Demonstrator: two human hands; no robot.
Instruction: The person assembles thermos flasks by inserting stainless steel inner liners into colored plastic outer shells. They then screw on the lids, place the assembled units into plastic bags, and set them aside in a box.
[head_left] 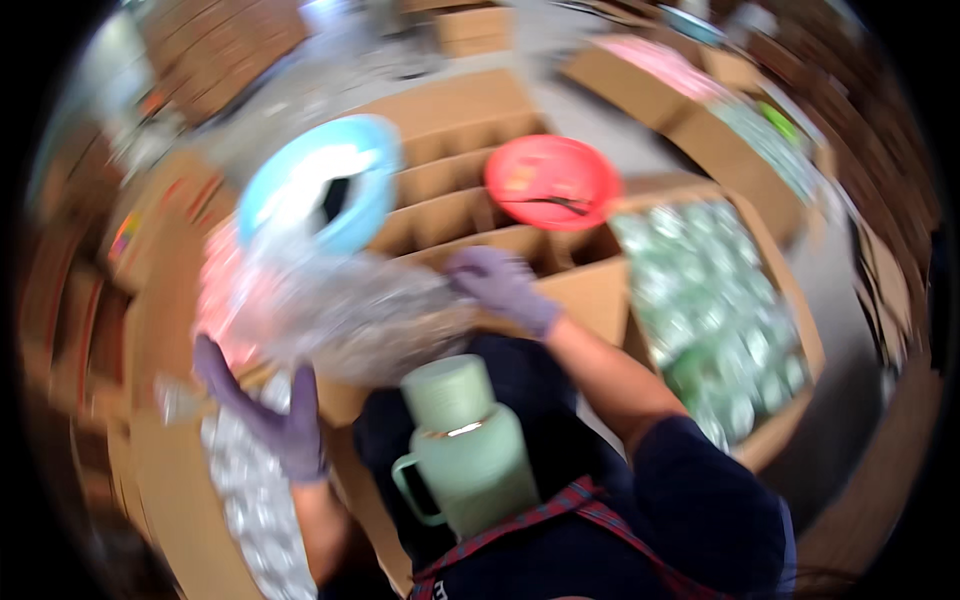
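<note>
My left hand [262,418], in a purple-grey glove, is open, thumb and fingers spread above the left-hand carton. In a matching glove, my right hand [500,287] has its fingers closed at the right edge of a clear plastic bag [350,305]. The bag is crumpled and smeared by motion, stretching left toward the blue basin. On my lap leans a pale green jug [478,475] with a side handle and a wide lighter green top. Beyond the bag stands a cardboard box with dividers [440,172]; its visible cells look dark inside.
A light blue basin [382,150] and a red basin [588,170] holding a thin dark tool rest at the divided box. To the right, a carton [806,335] holds several green plastic-wrapped pieces. Pink wrapped pieces [222,285] and clear wrapped ones [245,500] lie left.
</note>
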